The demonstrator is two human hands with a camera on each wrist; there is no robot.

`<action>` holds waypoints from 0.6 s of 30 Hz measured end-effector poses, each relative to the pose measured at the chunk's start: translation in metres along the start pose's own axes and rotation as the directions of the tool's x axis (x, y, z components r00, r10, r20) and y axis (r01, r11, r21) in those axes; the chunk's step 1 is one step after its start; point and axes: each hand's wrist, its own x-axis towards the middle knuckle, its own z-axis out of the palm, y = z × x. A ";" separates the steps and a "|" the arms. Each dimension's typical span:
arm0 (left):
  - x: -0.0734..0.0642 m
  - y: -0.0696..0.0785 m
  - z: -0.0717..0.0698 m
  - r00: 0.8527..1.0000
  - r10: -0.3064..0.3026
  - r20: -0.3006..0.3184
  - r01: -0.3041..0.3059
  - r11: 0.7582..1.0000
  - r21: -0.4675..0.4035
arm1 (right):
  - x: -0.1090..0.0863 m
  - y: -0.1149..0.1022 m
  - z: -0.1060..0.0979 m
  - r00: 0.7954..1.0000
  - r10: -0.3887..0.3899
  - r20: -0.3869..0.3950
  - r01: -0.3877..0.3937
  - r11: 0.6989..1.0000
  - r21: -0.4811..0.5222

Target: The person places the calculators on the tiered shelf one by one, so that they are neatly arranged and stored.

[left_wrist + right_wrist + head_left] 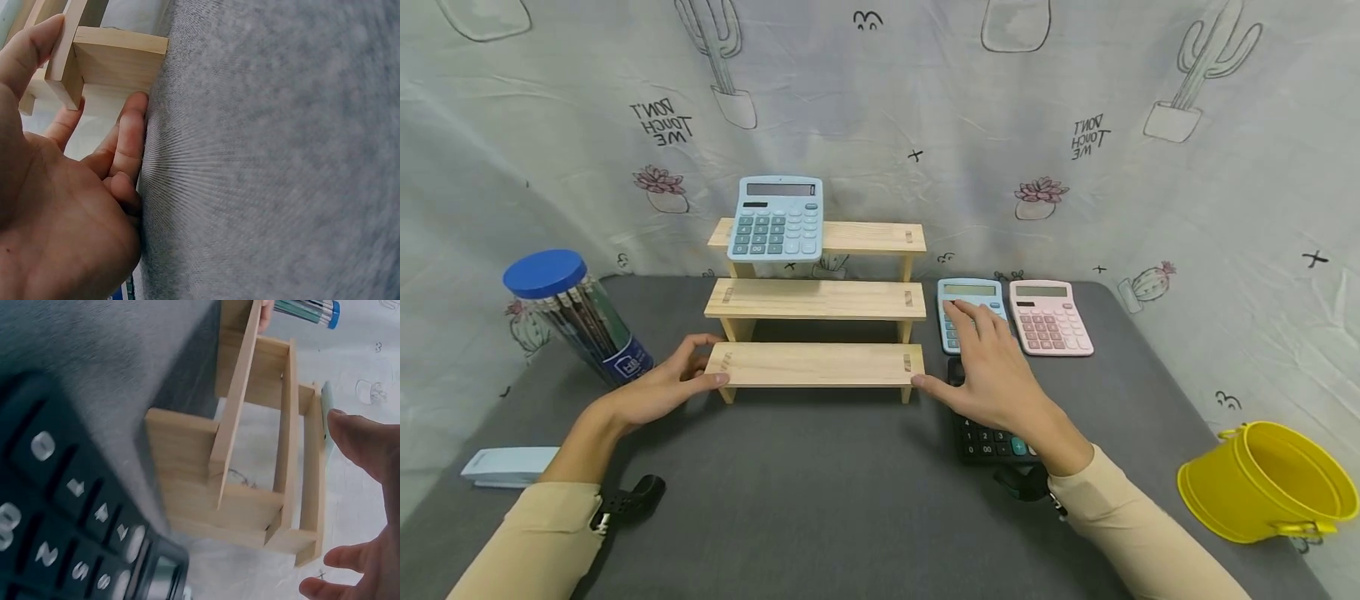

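A three-tier wooden display stand stands on the grey table, with a light blue calculator leaning on its top tier. My left hand is at the left end of the lowest tier. In the left wrist view, the thumb and index finger of that hand pinch the board's end from either side. My right hand hovers by the stand's right end, fingers spread, its thumb near the lowest board; whether it touches is unclear. Beneath it lies a black calculator, partly hidden.
Right of the stand lie another light blue calculator, partly covered by my fingers, and a pink calculator. A blue-lidded jar of pencils leans at left, near a pale blue flat object. A yellow bucket sits at the right edge.
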 end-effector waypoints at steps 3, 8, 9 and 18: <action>0.000 0.001 -0.001 1.000 -0.005 0.000 0.005 1.000 -0.006 | -0.005 0.007 0.000 1.000 -0.012 0.011 0.012 1.000 -0.009; -0.001 0.000 0.002 1.000 -0.012 0.006 0.012 1.000 -0.017 | -0.016 0.018 0.003 0.998 -0.017 0.068 0.019 0.999 -0.033; -0.001 0.000 0.003 1.000 -0.014 0.008 0.014 1.000 -0.017 | -0.018 0.020 0.003 0.997 -0.015 0.078 0.018 0.999 -0.039; 0.001 0.001 0.002 1.000 -0.003 -0.005 0.003 1.000 -0.028 | -0.034 0.031 0.008 0.991 0.005 0.130 -0.001 0.999 -0.035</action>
